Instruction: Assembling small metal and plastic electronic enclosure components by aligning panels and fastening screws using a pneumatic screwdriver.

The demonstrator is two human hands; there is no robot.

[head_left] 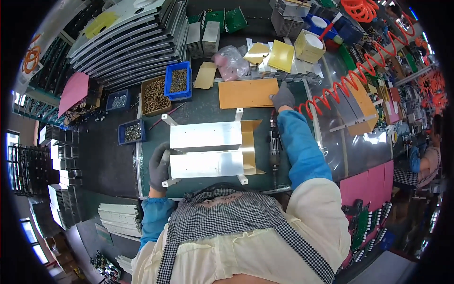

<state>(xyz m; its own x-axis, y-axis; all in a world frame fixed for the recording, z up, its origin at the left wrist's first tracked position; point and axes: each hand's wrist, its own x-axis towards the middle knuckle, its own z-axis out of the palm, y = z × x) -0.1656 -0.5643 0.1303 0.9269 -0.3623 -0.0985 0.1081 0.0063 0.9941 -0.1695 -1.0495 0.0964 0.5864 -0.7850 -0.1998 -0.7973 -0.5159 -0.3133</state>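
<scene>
On the green work mat lies a metal assembly of two long silvery panels [206, 164] side by side, with small pale posts [240, 113] at the corners and a brass-coloured sheet [250, 146] showing at the right end. My left hand [160, 165], in a grey glove, is closed round the left end of the assembly; some of its fingertips are hidden. Farther off, my right hand [283, 97], also gloved, grips the right end of a flat orange sheet [248, 93]. An upright power screwdriver [274, 147] stands or lies between the assembly and my right sleeve.
Boxes of brass fasteners [155, 96] and blue trays [178, 81] of small hardware stand at the left. A coiled red air hose [350, 83] stretches across the right. Stacked metal panels [132, 47], a plastic bag [231, 63] and a yellow sheet [281, 56] sit at the back.
</scene>
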